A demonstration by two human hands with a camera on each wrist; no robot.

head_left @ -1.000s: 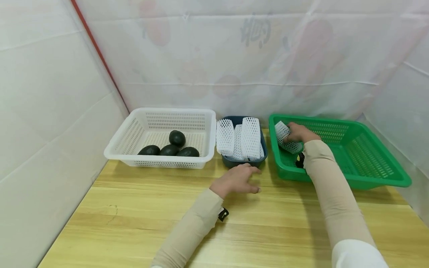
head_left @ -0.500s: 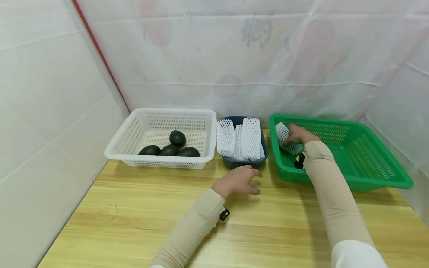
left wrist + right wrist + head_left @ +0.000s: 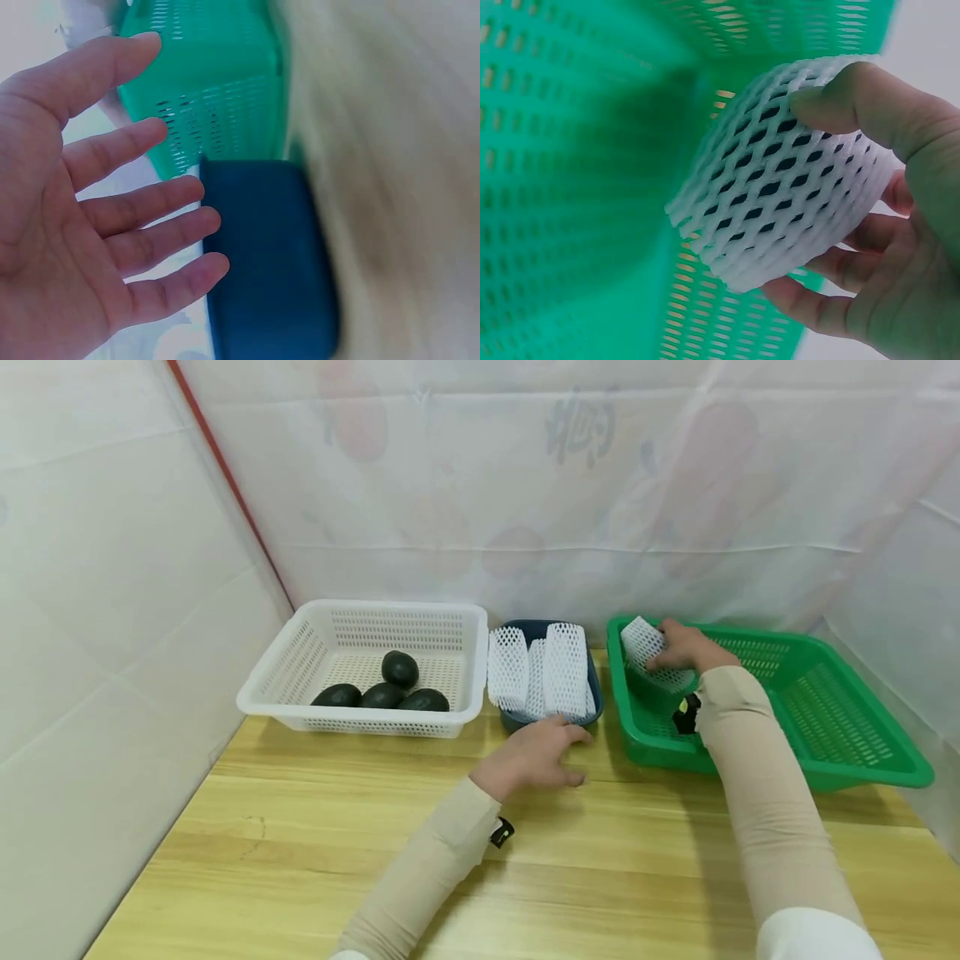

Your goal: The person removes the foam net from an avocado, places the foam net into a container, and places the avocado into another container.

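My right hand [image 3: 686,647] grips a dark avocado wrapped in a white foam net sleeve [image 3: 780,180]. The thumb presses on one side and the fingers curl under the other; dark skin shows through the mesh. Both hand and sleeve are inside the left end of the green basket [image 3: 862,772]. My left hand [image 3: 528,760], fingers spread and holding nothing, hovers by the front of a dark blue container [image 3: 262,255]. Several white foam net sleeves [image 3: 565,668] lie in that container.
On the left stands a white basket [image 3: 251,697] with several dark avocados [image 3: 400,670] in it. All three containers sit in a row along the back of the wooden table [image 3: 315,827], before a white sheet wall [image 3: 450,485].
Over the last half second my right hand has lifted the sleeved avocado slightly from the bottom of the green basket. My left hand has edged a little closer to the blue container.
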